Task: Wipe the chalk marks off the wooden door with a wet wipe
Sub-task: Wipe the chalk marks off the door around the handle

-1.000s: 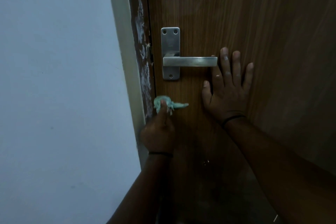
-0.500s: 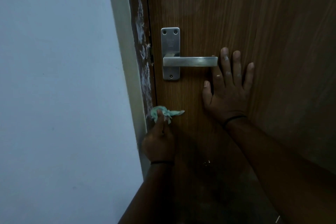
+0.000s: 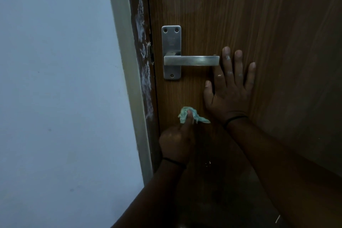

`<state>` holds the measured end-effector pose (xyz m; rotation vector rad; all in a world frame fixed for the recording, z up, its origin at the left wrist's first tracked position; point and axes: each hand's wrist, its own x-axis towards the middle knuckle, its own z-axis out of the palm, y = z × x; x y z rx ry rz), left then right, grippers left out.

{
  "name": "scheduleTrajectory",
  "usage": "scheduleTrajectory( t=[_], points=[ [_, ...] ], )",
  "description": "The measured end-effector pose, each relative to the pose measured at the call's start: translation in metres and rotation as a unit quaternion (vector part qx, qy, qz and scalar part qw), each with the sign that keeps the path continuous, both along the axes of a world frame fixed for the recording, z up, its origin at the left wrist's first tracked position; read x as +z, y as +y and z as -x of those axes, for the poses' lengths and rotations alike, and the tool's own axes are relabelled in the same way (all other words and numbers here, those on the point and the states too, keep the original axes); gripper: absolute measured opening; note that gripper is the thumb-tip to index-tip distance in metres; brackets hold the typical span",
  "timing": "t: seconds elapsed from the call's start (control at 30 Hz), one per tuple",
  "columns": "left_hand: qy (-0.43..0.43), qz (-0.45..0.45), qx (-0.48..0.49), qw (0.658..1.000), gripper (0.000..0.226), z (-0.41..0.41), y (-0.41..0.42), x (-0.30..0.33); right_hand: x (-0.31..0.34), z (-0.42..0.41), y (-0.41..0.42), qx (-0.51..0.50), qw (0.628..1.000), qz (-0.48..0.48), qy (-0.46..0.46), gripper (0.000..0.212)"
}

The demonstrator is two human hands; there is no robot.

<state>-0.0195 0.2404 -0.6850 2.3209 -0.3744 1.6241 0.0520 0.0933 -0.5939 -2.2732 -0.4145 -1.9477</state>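
Observation:
A brown wooden door [image 3: 268,15] fills the right of the view. White chalk marks [image 3: 143,72] smear the dark strip along its left edge. My left hand [image 3: 175,142] presses a crumpled pale green wet wipe [image 3: 190,114] against the door below the handle, a little right of the marked strip. My right hand [image 3: 231,90] lies flat on the door with fingers spread, just right of the handle's tip; pale chalk specks show on its fingers.
A metal lever handle [image 3: 191,60] on a backplate [image 3: 171,42] sits above the wipe. A pale frame strip [image 3: 129,79] and a blue-white wall [image 3: 55,89] lie to the left. Small crumbs [image 3: 208,163] dot the door lower down.
My left hand with the wipe dipped down along the door edge, then shifted right onto the door face. My right hand has stayed flat in place.

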Motion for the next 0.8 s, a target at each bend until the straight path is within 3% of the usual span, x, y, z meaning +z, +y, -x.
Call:
scheduleTrajectory(
  t=[0.23, 0.43, 0.57, 0.63, 0.7, 0.8],
  points=[
    [0.027, -0.099, -0.040, 0.994, 0.045, 0.005, -0.003, -0.024, 0.000, -0.002, -0.002, -0.001, 1.000, -0.001, -0.002, 0.062],
    [-0.059, 0.063, 0.007, 0.996, 0.040, -0.002, 0.021, -0.019, -0.001, 0.000, -0.001, 0.002, 1.000, 0.002, -0.005, 0.061],
    [-0.023, 0.170, 0.023, 0.985, 0.033, 0.004, 0.019, -0.016, 0.000, 0.001, 0.000, -0.006, 1.000, 0.003, -0.006, 0.060],
    [0.029, 0.328, 0.011, 0.944, 0.031, 0.009, 0.013, -0.015, 0.000, 0.002, -0.001, -0.001, 1.000, 0.004, 0.002, 0.061],
    [0.067, 0.474, 0.005, 0.878, 0.029, 0.012, 0.010, -0.015, 0.001, 0.003, 0.000, 0.001, 1.000, 0.005, 0.006, 0.061],
    [0.068, 0.582, 0.016, 0.810, 0.028, 0.010, 0.007, -0.013, 0.002, 0.004, 0.000, -0.002, 1.000, 0.004, 0.011, 0.061]
  ],
)
